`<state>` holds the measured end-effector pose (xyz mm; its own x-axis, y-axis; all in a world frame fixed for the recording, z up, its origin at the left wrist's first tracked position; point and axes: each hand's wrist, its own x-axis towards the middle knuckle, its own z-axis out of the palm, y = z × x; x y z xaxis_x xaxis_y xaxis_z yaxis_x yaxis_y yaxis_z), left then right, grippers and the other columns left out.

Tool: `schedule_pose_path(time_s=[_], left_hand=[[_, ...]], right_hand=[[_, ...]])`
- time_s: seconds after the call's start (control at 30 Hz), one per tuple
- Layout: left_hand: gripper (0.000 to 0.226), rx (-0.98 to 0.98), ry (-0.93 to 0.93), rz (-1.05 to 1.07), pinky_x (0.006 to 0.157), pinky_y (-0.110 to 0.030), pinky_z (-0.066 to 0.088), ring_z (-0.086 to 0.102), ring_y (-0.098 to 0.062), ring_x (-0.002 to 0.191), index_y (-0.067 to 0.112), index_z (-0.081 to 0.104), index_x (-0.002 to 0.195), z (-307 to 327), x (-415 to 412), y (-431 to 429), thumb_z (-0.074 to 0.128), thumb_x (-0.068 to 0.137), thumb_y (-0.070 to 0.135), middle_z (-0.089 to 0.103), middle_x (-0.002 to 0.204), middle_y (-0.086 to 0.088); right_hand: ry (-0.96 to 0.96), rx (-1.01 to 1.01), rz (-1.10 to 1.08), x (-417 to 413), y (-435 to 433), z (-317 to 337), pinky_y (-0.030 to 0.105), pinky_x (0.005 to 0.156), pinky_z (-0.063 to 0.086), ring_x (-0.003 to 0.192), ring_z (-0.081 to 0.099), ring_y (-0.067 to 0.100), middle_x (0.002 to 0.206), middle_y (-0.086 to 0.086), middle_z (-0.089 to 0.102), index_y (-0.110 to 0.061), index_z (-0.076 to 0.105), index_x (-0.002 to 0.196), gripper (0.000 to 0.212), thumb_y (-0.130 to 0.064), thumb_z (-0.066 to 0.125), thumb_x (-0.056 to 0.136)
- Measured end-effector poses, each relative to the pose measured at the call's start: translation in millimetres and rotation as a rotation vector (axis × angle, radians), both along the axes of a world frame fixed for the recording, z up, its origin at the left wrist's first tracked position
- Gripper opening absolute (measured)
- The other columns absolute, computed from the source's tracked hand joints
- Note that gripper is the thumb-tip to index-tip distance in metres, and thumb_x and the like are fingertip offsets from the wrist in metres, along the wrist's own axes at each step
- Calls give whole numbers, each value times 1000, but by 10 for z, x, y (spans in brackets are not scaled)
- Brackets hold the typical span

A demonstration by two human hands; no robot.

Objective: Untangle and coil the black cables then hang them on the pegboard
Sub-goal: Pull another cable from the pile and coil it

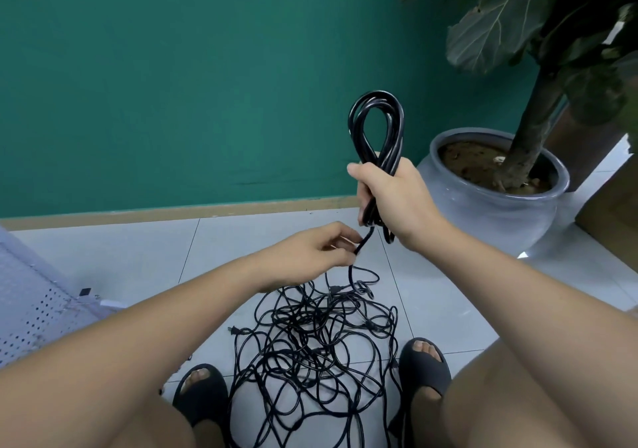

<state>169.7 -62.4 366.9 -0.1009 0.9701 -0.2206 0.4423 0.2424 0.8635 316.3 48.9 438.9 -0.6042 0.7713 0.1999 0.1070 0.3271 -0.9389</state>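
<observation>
- The right hand [393, 195] grips a coil of black cable [376, 126], held up high.
- The left hand [321, 251] pinches the strand [365, 240] that drops to the messy pile [317, 354] on the floor between the feet.
- A hard pull could tighten knots in the pile.
- The pegboard [27, 313] is low on the left; a big plant pot [483, 213] sits close on the right.

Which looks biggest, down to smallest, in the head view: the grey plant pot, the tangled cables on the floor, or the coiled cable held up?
1. tangled cables, though they are nearer the camera, so this is unsure
2. grey plant pot
3. coiled cable
</observation>
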Motion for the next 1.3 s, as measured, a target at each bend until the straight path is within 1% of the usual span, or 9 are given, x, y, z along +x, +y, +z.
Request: schedule_pose_path(time_s=[0.2, 0.4, 0.5, 0.6, 0.7, 0.8, 0.93, 1.13, 1.3], left_hand=[[16, 135, -2, 95, 91, -43, 56, 74, -17, 100, 31, 67, 120, -54, 222, -35, 55, 111, 33, 79, 102, -1], [16, 84, -97, 91, 78, -53, 59, 79, -30, 83, 21, 64, 114, 58, 531, -109, 48, 114, 21, 72, 76, -3], [15, 106, -25, 95, 65, -40, 53, 77, -30, 73, 23, 66, 109, 231, 562, -155, 52, 111, 24, 67, 65, 0], [15, 129, 26, 119, 60, -33, 41, 62, -23, 62, 22, 72, 101, 446, 515, -210, 60, 107, 30, 71, 64, -3], [15, 197, 11, 149, 63, -38, 46, 64, -11, 56, 18, 74, 90, 653, 375, -270, 69, 102, 25, 61, 65, -4], [14, 328, -46, 194, 71, -43, 60, 58, -14, 58, 14, 77, 86, 836, 184, -302, 76, 98, 22, 50, 68, -9], [10, 455, -32, 283, 66, -35, 54, 52, -18, 58, 16, 79, 85, 994, 4, -337, 81, 94, 20, 51, 64, -9], [25, 623, 86, 439, 53, -23, 41, 50, -14, 48, 21, 71, 71, 1136, -72, -382, 95, 76, 25, 60, 58, 1], [30, 664, 188, 439, 53, -24, 41, 48, -10, 52, 20, 69, 68, 1198, -90, -423, 98, 72, 25, 55, 56, 8]], right_hand=[[172, -190, 0, -85, -28, 30, 41, 62, 48, 48, 55, 30, 58, 14, 44, -12, 48, 59, 46, -22, 62, 101], [256, -136, -175, -141, 0, 104, 34, 54, 45, 49, 51, 30, 60, 14, 41, 3, 46, 67, 43, -18, 61, 101], [263, -61, -262, -173, 54, 155, 29, 48, 42, 59, 35, 30, 66, 18, 32, 9, 35, 71, 43, -14, 58, 100], [206, 27, -262, -204, 112, 149, 28, 48, 38, 58, 25, 22, 65, 14, 25, -12, 26, 69, 45, -15, 57, 101], [18, 206, -194, -210, 162, 97, 29, 51, 28, 56, 26, 16, 54, -8, 28, -21, 25, 68, 50, -26, 60, 103], [-157, 320, -99, -201, 180, 17, 31, 55, 32, 58, 34, 14, 59, -6, 38, -17, 35, 70, 52, -44, 64, 103], [-199, 214, 87, -185, -5, -24, 41, 61, 53, 55, 59, 28, 62, 13, 61, -7, 52, 72, 69, -67, 50, 105], [-167, 32, 234, -153, -295, 6, 30, 55, 46, 48, 60, 24, 60, 11, 68, -9, 57, 71, 97, -93, 11, 92], [-249, 123, 319, -102, -336, 92, 39, 53, 51, 48, 61, 26, 60, 11, 69, -21, 63, 64, 62, -70, 51, 100]])
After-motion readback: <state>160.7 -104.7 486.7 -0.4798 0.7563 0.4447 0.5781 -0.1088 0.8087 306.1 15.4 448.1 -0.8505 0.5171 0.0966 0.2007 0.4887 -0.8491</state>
